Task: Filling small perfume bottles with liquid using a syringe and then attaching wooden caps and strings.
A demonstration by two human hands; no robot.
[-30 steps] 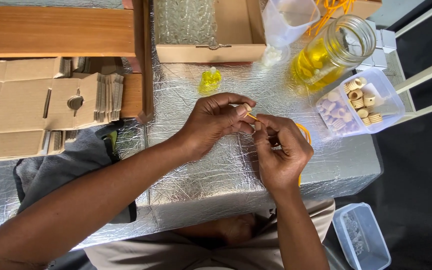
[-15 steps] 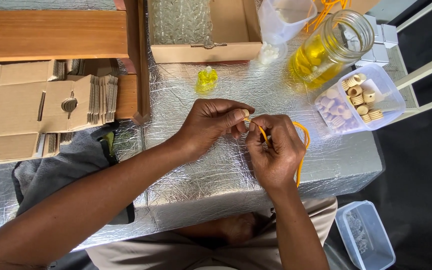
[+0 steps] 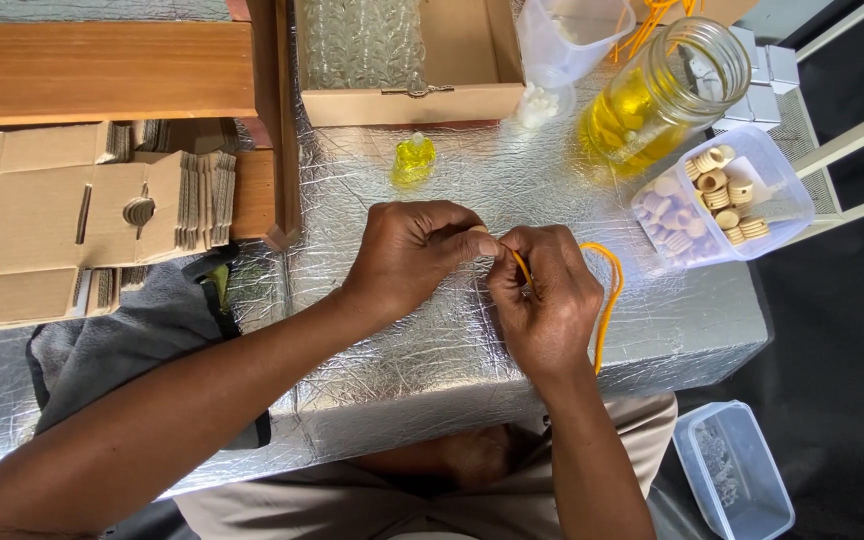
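Observation:
My left hand (image 3: 414,255) and my right hand (image 3: 544,300) meet over the silver foil-covered table (image 3: 422,360). The left fingertips pinch a small tan wooden bead (image 3: 479,233), mostly hidden by the fingers. My right hand pinches one end of a yellow-orange cord (image 3: 607,290) right against the bead. The cord loops out to the right of that hand and lies on the foil.
A clear tub of wooden rings and pale discs (image 3: 720,195) sits at right, behind it a glass jar of yellow liquid (image 3: 657,95). A small yellow bottle (image 3: 414,158), an open wooden box (image 3: 402,60), flat cardboard (image 3: 72,220) and a floor tub (image 3: 737,470) surround the work spot.
Both hands have drawn closer together and shifted slightly toward me. The cord end now sits at the bead, and the loop lies further right.

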